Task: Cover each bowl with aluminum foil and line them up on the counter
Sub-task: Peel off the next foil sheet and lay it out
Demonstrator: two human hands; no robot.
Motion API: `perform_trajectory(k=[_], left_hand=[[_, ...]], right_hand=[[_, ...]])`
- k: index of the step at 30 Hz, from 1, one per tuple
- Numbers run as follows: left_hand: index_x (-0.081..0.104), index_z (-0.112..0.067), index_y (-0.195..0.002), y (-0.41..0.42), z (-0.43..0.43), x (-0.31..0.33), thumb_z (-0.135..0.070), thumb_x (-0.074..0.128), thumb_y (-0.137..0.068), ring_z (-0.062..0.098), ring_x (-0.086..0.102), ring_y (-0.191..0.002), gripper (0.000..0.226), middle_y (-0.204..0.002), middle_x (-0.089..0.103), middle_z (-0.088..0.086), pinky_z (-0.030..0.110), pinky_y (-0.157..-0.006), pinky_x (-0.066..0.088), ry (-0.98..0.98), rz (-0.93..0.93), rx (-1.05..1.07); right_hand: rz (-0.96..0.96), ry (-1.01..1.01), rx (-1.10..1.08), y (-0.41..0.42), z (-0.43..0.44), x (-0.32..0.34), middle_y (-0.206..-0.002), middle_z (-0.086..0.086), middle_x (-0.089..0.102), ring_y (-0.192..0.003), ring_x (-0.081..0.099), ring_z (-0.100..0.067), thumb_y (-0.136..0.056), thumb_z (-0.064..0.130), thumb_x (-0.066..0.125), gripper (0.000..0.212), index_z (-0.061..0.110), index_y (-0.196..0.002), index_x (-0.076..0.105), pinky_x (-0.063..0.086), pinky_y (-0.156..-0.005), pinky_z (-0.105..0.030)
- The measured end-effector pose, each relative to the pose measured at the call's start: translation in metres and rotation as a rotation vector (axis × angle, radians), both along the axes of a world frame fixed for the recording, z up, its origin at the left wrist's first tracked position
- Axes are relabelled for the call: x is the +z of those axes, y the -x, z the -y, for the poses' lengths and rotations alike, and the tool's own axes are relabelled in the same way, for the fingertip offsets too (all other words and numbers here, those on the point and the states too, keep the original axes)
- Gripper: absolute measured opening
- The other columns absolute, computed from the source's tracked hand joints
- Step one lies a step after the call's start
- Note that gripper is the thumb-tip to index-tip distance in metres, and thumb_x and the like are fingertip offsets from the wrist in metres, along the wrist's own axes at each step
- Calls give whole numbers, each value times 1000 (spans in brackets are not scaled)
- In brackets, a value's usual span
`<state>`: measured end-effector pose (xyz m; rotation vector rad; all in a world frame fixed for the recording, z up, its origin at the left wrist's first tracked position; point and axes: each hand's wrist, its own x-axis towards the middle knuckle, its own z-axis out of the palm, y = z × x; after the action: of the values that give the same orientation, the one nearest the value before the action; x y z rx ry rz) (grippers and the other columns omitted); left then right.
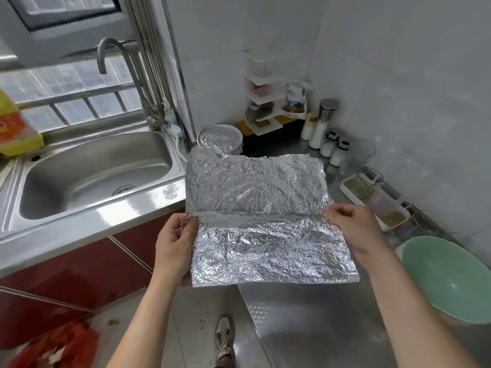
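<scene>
Head view: each grip, left hand point(175, 245) and right hand point(353, 229), pinches the foil sheet's point(265, 221) side; the person should centre it over the green bowl point(449, 282) before crimping.

The single head-worn camera is looking forward and down. It is sitting close above the surface point(305, 328) and sink point(93, 176).

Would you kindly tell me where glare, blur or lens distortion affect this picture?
In the head view, window daylight glares off the sink rim and counter. The head view's wide lens tilts the window frame and stretches the green bowl at the right edge. In the head view the foil is crisp, and the floor at lower left is blurred.
</scene>
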<state>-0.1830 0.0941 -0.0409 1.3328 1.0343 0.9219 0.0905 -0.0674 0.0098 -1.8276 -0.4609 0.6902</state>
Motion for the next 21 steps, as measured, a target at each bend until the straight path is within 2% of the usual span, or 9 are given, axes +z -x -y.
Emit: perform_trajectory(k=[2,5,7,9,10,12,16,19,21], left_hand=[[62,-22,-86,-3,-2,-11,-30,62,-96,23,47,-67,12,-76,58,15,38,-64,37,-19,-69,-2],[59,-16,-87,-11,-1,-32,-27,59,-97,16,41,-58,15,-66,52,6,31,-56,32,-46,-202,16],[57,-15,-85,-18,5,-48,-26,59,-97,14,37,-55,16,-63,48,2,32,-54,29,-39,-275,12],[55,-15,-87,-25,12,-64,-27,60,-96,15,40,-56,16,-66,51,1,33,-55,32,5,-321,11],[55,-15,-91,-27,15,-70,-29,60,-96,15,44,-60,15,-70,54,1,32,-57,37,38,-329,7],[54,-16,-108,-33,22,-78,-30,62,-95,15,51,-67,21,-83,57,4,27,-61,44,133,-339,-8],[37,-27,-131,-40,37,-89,-9,71,-87,15,54,-80,58,-101,52,3,33,-66,51,260,-374,-87],[44,-19,-134,-39,49,-102,-7,78,-77,23,51,-106,68,-118,51,5,33,-88,44,-69,-670,-106],[56,-19,-126,-46,60,-101,-13,78,-78,26,49,-112,53,-122,52,5,29,-88,38,-333,-781,-177]], right_hand=[[1,33,-17,0,2,-4,-91,0,67,-90,59,-13,-90,19,66,5,17,-90,70,43,-89,-30],[-398,41,56,-6,11,-10,-96,2,59,-89,55,-15,-88,37,62,39,14,-120,61,42,-75,-31],[-442,164,178,-9,21,-19,-110,4,56,-98,53,-12,-90,32,62,48,16,-134,50,42,-80,-27],[-266,313,235,-13,27,-36,-115,-3,59,-93,56,-12,-88,16,68,58,10,-140,44,43,-70,-17],[-170,376,216,-14,28,-46,-116,-8,61,-90,57,-15,-85,11,71,62,7,-140,43,42,-67,-18],[-56,453,135,-17,27,-71,-115,-10,61,-89,58,-19,-84,9,73,60,6,-138,47,44,-73,-26],[136,572,44,-17,31,-114,-122,-9,63,-101,60,-26,-82,20,74,54,11,-131,53,48,-89,-36],[417,755,88,-10,35,-127,-137,-17,48,-123,47,-33,-87,30,67,68,10,-144,36,40,-99,-40],[638,711,170,5,32,-133,-133,-20,45,-121,46,-38,-88,27,65,62,8,-141,40,42,-95,-44]])
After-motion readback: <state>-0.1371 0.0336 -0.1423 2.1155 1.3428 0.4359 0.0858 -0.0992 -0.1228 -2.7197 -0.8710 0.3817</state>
